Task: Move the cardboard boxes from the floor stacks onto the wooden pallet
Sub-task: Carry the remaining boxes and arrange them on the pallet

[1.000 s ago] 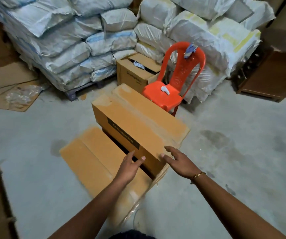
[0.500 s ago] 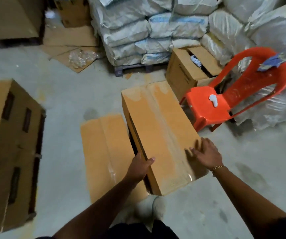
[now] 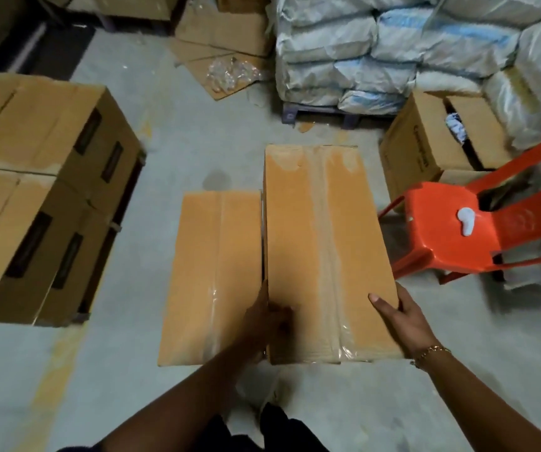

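Grip is changed: left hand (image 3: 264, 319) and right hand (image 3: 404, 321), off the top, are clasped round the near sides of the cardboard box (image 3: 321, 239), still on its floor stack; lifting is judged next.

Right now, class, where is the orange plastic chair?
Head view, right side: the orange plastic chair stands beside the taller cardboard box, near the open carton.
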`<state>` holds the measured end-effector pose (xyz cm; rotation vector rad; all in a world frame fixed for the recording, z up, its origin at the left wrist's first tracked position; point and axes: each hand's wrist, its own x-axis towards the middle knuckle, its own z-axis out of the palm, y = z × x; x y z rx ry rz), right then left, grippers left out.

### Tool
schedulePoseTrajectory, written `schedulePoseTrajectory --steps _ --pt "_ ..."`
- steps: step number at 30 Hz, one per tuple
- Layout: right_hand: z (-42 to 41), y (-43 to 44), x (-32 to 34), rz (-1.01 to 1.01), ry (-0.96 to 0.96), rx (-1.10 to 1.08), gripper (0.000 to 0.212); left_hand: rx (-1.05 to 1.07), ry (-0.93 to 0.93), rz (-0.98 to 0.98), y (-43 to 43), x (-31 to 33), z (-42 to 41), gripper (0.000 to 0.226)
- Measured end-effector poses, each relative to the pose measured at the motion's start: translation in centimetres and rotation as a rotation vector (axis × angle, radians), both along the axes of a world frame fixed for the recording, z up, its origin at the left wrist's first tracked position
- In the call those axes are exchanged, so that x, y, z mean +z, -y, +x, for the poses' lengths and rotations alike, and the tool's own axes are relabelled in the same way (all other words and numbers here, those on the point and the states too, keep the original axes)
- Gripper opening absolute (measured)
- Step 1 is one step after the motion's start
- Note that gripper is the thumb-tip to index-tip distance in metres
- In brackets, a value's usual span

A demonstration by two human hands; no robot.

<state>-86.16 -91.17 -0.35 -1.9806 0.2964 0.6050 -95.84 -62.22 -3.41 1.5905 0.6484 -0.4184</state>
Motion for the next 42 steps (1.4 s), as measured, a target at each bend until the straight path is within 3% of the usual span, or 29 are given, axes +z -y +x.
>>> schedulePoseTrajectory --steps 6,9,14,19,24,29,32,37,42 --pt "-0.2 -5.7 2.2 0.116 0.115 0.086 0.045 0.221 0.155 -0.049 -4.1 2.3 -2.9 0.083" --pt "-0.3 -11.0 3.2 0.149 0.135 0.167 0.059 0.37 0.242 -0.077 -7.6 4.1 -5.1 0.08" --pt "-2.2 -21.9 4.3 0.187 0.162 0.294 0.057 0.523 0.282 0.064 -15.5 6.8 -10.7 0.083" --pt "-8.1 -33.8 4.9 0.214 0.129 0.408 0.067 0.627 0.277 0.173 -25.5 7.7 -19.3 0.09" --pt "-15.2 -45.6 5.5 0.255 0.105 0.488 0.036 0.754 0.263 0.194 -35.1 8.5 -28.3 0.089" --pt "-20.3 -55.5 5.8 0.281 0.061 0.592 0.041 0.856 0.241 0.222 -42.2 9.6 -35.2 0.079" --pt "-22.0 -60.8 5.1 0.279 0.063 0.651 0.052 0.895 0.233 0.225 -46.4 9.3 -38.0 0.077" --pt "-24.0 -70.0 4.0 0.287 0.01 0.701 0.041 0.948 0.206 0.236 -54.0 8.7 -41.0 0.08" --pt "-24.8 -80.2 2.9 0.299 -0.005 0.739 0.044 0.983 0.168 0.249 -63.5 7.6 -42.0 0.088"
